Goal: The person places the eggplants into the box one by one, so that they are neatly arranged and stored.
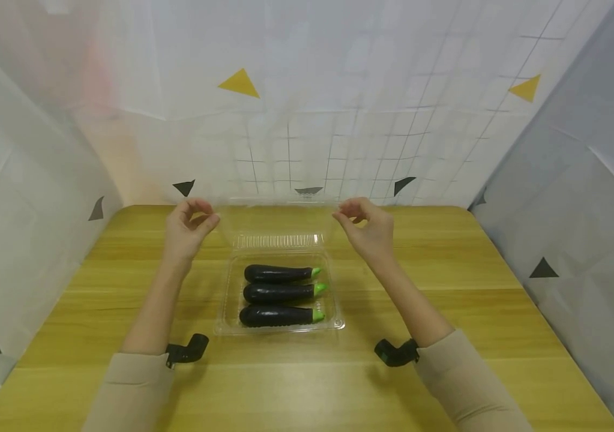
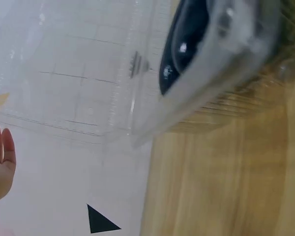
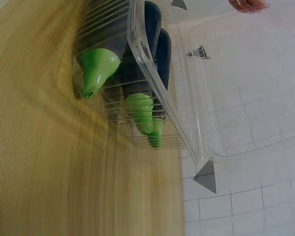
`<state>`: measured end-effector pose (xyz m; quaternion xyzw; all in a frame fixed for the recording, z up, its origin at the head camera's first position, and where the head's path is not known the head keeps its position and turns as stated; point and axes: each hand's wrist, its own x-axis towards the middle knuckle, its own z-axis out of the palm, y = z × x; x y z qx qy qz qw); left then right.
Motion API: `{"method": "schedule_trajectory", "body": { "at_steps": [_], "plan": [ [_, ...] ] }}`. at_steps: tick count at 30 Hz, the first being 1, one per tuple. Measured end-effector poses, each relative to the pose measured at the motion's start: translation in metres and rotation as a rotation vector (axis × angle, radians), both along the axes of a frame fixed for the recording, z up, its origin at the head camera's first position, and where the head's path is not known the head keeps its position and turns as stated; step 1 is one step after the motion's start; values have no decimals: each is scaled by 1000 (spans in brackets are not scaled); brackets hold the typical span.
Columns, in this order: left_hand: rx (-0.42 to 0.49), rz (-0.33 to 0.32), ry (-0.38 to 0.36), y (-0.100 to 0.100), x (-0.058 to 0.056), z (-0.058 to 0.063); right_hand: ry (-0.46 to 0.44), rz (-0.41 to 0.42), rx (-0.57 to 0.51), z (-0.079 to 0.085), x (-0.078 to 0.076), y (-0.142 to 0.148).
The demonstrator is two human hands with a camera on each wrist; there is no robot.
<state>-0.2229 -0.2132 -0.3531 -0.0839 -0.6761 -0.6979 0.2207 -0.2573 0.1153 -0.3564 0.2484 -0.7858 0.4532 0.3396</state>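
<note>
A clear plastic clamshell box (image 1: 220,327) stands unlatched on the table, its transparent lid (image 1: 279,222) raised at the far side. Three dark eggplants (image 1: 279,293) lie side by side in the base, green stem ends (image 3: 99,69) to the right. At the lid's left edge, my left hand (image 1: 188,231) pinches with thumb and bent fingers; part of it shows in the left wrist view. My right hand (image 1: 368,231) mirrors it at the right edge, thumb and fingertips drawn together on the rim. The lid's outline is faint and blurred.
The wooden table (image 1: 296,384) ends at a pale sheeted back wall (image 1: 307,138) with grid lines and yellow and black triangles. Grey sheets (image 1: 587,198) border both sides. A black wrist mount (image 1: 395,353) sits on each forearm beside the beige sleeves.
</note>
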Motion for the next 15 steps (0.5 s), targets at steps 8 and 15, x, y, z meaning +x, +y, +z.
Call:
{"method": "schedule_trajectory", "body": {
  "at_steps": [8,15],
  "plan": [
    [18,-7,-14,0,6,6,-2,12,-18,-3,2,1],
    [21,-29,-18,0,10,6,22,46,-23,-2,5,3]
  ]
}}
